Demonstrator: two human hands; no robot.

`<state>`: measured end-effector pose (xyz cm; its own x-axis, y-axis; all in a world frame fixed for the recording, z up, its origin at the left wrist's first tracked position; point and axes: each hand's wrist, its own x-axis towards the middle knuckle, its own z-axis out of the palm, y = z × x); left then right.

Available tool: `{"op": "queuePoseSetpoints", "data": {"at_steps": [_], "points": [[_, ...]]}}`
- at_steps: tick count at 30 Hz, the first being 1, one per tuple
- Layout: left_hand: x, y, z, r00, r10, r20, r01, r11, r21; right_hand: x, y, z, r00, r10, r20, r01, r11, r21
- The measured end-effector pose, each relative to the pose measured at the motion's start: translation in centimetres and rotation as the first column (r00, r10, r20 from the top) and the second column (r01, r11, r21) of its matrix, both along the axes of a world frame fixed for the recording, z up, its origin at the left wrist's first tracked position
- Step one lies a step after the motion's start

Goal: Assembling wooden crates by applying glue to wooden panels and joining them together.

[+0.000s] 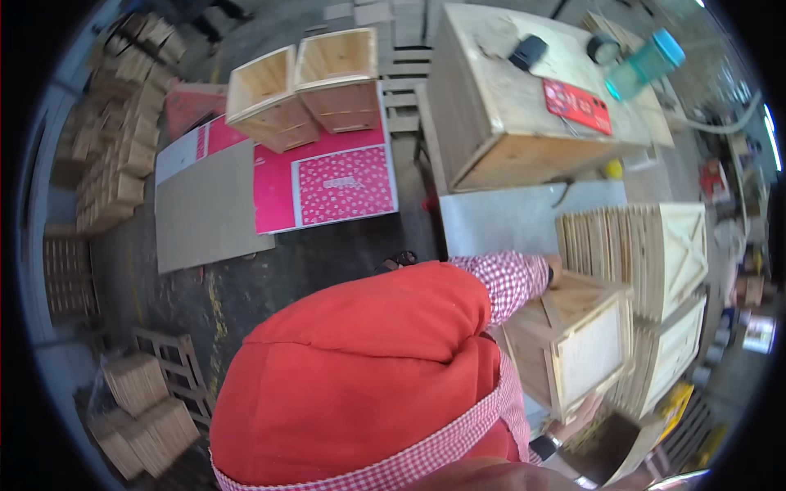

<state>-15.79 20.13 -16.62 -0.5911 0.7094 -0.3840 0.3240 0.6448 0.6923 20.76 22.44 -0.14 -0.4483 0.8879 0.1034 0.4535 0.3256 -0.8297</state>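
A pale wooden crate (547,349) with a braced side and a white end panel stands tilted at the right, beside the stacked panels. At its far edge is my left hand (556,268), coming out of a checked sleeve and closed on the wood; most of its fingers are hidden. My right hand (580,419) grips the crate's near lower corner from below, its fingers partly covered by the frame. Two similar open wooden boxes (336,59) stand on a pink printed sheet at the far left.
Stacked wooden panels (610,237) rise right of the crate. Farther back, a big wooden box (475,106) carries a red phone-like item (576,106), a teal bottle (643,67) and a tape roll (603,48). An open carton (610,446) sits near right. Board stacks (139,413) lie near left.
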Motion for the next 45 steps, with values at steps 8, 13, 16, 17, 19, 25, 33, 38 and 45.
{"op": "queuePoseSetpoints", "data": {"at_steps": [8,13,16,17,19,25,33,38,45], "points": [[-2.7,-22.7,-8.6,0.967,0.074,-0.243,-0.066,0.997,0.041,-7.0,3.9,-2.2,0.964,0.263,0.029,-0.249,0.864,0.438],[-1.3,-44.3,-12.2,0.969,0.127,-0.210,-0.189,0.932,-0.310,-7.0,-4.0,6.4,0.960,-0.008,-0.280,-0.047,0.981,-0.189],[4.7,-59.8,-16.6,0.623,0.654,-0.429,-0.754,0.357,-0.551,-10.3,-4.8,9.4,0.963,0.092,-0.252,-0.144,0.970,-0.197],[5.4,-60.1,-16.6,0.592,0.668,-0.451,-0.778,0.328,-0.536,-11.8,-5.8,10.8,0.972,0.090,-0.217,-0.128,0.977,-0.168],[5.8,-59.7,-16.4,0.602,0.663,-0.446,-0.772,0.339,-0.538,-13.1,-5.5,11.1,0.977,0.087,-0.195,-0.114,0.985,-0.130],[5.9,-57.6,-17.1,0.687,0.607,-0.399,-0.701,0.411,-0.583,-17.1,8.1,0.2,-0.146,0.954,-0.261,-0.169,0.236,0.957],[8.2,-52.7,-19.4,0.809,0.531,-0.253,-0.548,0.526,-0.650,-18.4,9.7,1.1,-0.166,0.911,-0.377,-0.267,0.327,0.907],[8.9,-50.5,-25.5,0.884,0.440,-0.157,-0.419,0.597,-0.685,-18.5,10.1,1.7,-0.140,0.877,-0.460,-0.325,0.398,0.858],[7.7,-49.3,-27.3,0.909,0.382,-0.168,-0.405,0.712,-0.573,-18.0,10.7,0.7,-0.079,0.813,-0.577,-0.414,0.500,0.761]]}}
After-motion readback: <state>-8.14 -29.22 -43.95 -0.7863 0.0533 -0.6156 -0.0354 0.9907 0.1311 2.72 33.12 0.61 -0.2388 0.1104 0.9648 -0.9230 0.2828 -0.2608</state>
